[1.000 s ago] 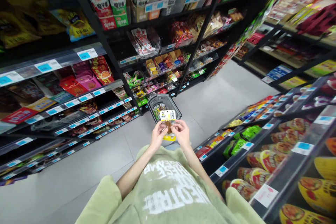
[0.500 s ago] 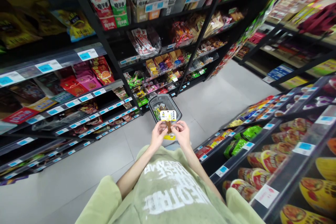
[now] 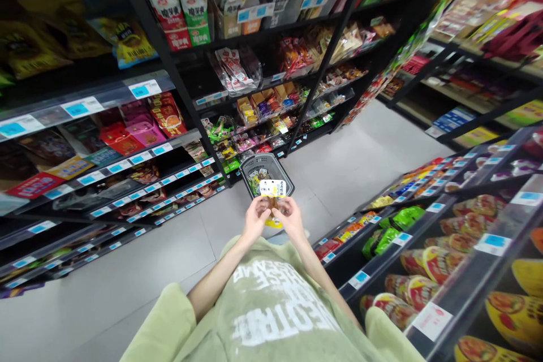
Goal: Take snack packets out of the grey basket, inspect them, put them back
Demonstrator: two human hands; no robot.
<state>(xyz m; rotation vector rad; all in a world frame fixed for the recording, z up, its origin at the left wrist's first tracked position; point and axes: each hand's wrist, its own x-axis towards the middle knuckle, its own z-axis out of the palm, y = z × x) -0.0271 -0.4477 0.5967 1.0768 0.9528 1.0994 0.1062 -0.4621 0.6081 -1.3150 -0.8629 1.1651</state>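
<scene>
I stand in a shop aisle and hold a small snack packet [image 3: 272,189] in front of my chest, yellow with a white label at its top. My left hand [image 3: 255,219] is closed on its left side and my right hand [image 3: 292,216] is closed on its right side. Just beyond the packet, a grey plastic basket [image 3: 257,162] sits on the floor with a few packets in it. My pale green sleeves and shirt fill the bottom of the view.
Black shelves [image 3: 178,82] packed with snack bags and blue price tags line the left. A lower shelf [image 3: 428,226] with bowl noodles and green packets runs along the right. Grey tiled floor [image 3: 365,153] stretches ahead between them.
My hands have drawn slightly closer together on the packet, and the view has shifted a little. Nothing else has moved.
</scene>
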